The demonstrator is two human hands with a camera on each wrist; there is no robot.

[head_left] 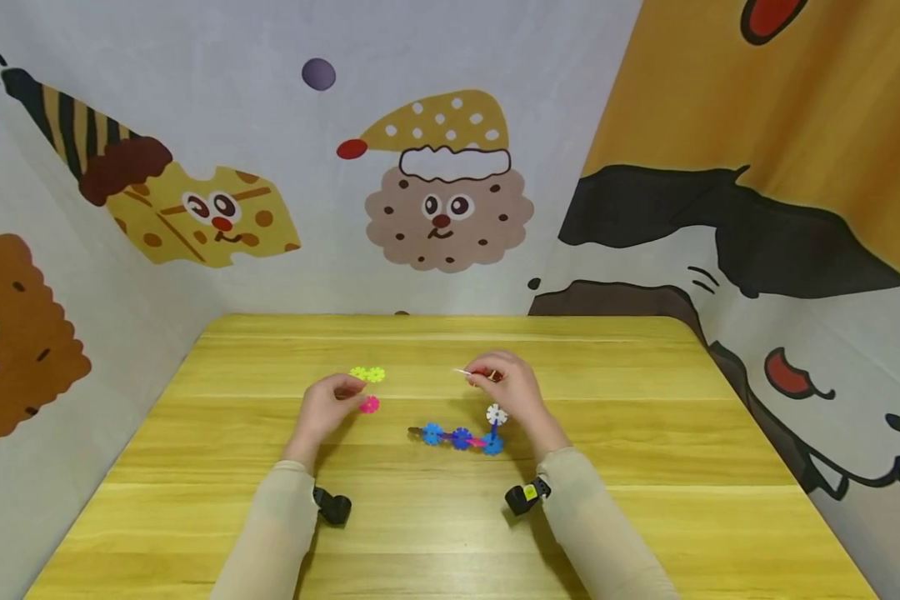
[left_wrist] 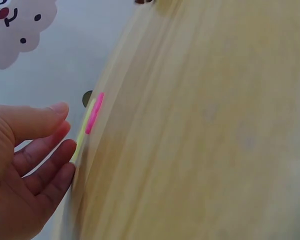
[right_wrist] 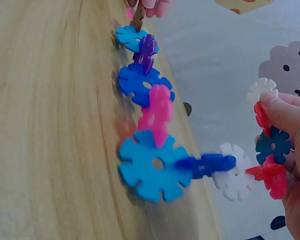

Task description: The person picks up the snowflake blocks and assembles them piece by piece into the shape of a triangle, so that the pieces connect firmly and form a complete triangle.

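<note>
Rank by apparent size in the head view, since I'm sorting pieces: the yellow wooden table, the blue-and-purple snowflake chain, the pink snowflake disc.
1. Yellow wooden table
2. Blue-and-purple snowflake chain
3. Pink snowflake disc

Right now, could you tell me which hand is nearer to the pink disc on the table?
Left. The left hand has its fingertips right beside the pink disc; the right hand is well off to its right, holding other pieces.

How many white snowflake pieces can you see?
2. One white piece stands at the end of the chain on the table; the other is in the right hand. More may be hidden.
</note>
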